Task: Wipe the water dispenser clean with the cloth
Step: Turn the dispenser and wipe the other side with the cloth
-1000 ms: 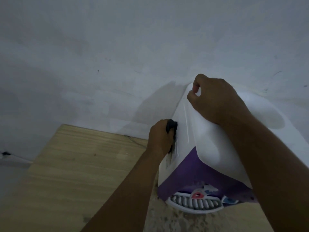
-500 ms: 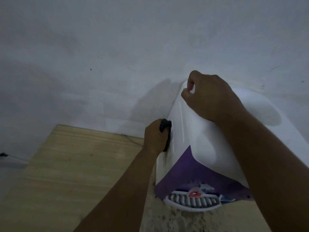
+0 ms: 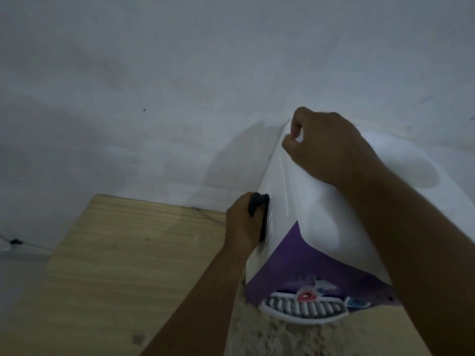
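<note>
Dark cloth (image 3: 258, 204) is bunched in the curled left grip (image 3: 244, 224), pressed on the water dispenser (image 3: 308, 201) side. Right grip (image 3: 326, 145) curls over the top corner, probably to steady it.

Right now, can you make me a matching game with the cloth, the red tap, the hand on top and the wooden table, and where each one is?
Things
1. dark cloth
2. small red tap lever
3. right hand
4. pale wooden tabletop

Places
A. left of the white and purple plastic water dispenser, reaching the grey wall
B. gripping the dispenser's top corner
C. bunched in the left hand, pressed on the dispenser's side
D. just above the white slotted drip tray

Pairs: 1-C, 2-D, 3-B, 4-A
</note>
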Demonstrator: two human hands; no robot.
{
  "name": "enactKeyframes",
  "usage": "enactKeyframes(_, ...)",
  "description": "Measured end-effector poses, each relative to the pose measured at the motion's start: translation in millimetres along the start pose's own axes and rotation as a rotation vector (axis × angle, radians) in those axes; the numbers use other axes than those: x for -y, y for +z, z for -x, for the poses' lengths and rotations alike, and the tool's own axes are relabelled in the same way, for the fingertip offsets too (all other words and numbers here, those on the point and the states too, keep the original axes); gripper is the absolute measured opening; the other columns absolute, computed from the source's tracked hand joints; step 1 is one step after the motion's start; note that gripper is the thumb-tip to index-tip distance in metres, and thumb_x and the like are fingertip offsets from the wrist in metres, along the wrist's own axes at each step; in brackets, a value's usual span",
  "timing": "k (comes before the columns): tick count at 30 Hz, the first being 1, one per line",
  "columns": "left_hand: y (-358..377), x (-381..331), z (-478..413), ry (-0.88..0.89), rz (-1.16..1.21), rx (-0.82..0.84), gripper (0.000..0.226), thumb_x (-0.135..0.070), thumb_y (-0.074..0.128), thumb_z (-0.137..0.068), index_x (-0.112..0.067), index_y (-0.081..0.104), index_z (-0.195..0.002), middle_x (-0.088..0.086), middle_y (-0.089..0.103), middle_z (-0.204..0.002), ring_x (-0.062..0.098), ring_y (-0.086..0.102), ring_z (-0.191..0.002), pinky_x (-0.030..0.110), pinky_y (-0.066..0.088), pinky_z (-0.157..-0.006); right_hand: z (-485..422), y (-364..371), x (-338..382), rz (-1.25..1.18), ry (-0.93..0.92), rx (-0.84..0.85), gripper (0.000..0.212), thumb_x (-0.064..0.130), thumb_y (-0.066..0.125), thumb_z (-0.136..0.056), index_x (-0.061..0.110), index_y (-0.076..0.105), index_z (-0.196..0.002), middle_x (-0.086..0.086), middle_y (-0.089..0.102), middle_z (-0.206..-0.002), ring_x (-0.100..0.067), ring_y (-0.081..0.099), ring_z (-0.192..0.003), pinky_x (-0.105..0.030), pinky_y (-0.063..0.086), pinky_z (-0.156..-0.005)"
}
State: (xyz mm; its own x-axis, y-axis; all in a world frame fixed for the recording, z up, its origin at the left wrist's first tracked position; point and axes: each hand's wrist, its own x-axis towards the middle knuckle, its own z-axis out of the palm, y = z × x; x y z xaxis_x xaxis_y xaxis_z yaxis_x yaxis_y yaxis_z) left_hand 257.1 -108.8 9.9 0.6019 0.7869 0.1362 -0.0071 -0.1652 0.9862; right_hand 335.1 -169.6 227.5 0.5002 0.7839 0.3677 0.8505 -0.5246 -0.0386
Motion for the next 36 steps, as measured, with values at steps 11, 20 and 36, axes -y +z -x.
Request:
enactKeyframes(11, 9, 13, -50, 0.099, -0.163, -0.005, 0.024, 0.005, 0.053, -0.091, -0.012, 0.059, -0.076, -0.003, 0.055, -0.069, 0.014, 0.051, -0.071, 0.002, 0.038, -0.059, -1, 1, -1, 0.017, -0.031, -0.011, 0.02, 0.034, 0.048, -0.09, 0.015, 0.053, -0.095, -0.003, 0.059, -0.081, -0.025, 0.053, -0.082, -0.032, 0.035, -0.067)
enactKeyframes(20, 3, 37, -33, 0.002, -0.174, 0.079, 0.043, 0.003, 0.057, -0.09, -0.024, 0.042, -0.059, -0.009, 0.046, -0.06, 0.006, 0.043, -0.062, 0.017, 0.037, -0.063, -1, -2, -1, 0.016, -0.041, 0.002, 0.021, 0.034, 0.048, -0.091, 0.015, 0.055, -0.097, -0.004, 0.06, -0.083, -0.026, 0.053, -0.081, -0.032, 0.038, -0.068)
enactKeyframes(36, -20, 9, -29, -0.083, -0.275, 0.278, 0.02, -0.011, 0.058, -0.095, 0.002, 0.068, -0.083, 0.014, 0.065, -0.08, 0.018, 0.055, -0.073, 0.029, 0.049, -0.07, -1, 0, -2, 0.017, -0.045, -0.016, 0.021, 0.035, 0.048, -0.091, 0.015, 0.055, -0.097, -0.003, 0.06, -0.083, -0.026, 0.054, -0.085, -0.032, 0.035, -0.068)
